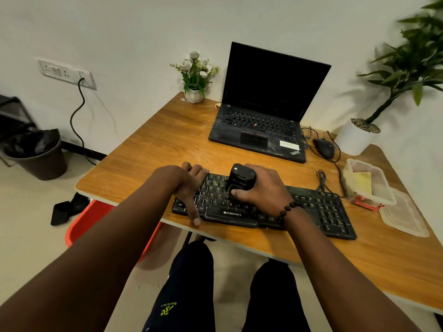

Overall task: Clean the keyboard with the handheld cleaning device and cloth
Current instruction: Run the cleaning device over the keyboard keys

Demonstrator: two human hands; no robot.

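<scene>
Left hand (189, 188) lies spread, palm down, on keyboard's (311, 209) left end, thumb on front edge. Keyboard's long axis runs left-right along desk (148, 159) front. Right hand (261, 190) grips black cleaner (239, 179), upright, nose down on keys.

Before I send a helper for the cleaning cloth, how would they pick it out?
Start at the open black laptop and go right, past the mouse, to the table's right edge. A clear plastic tub sits there, lid off beside it. The yellow cloth lies inside, the only yellow thing on the table.
</scene>
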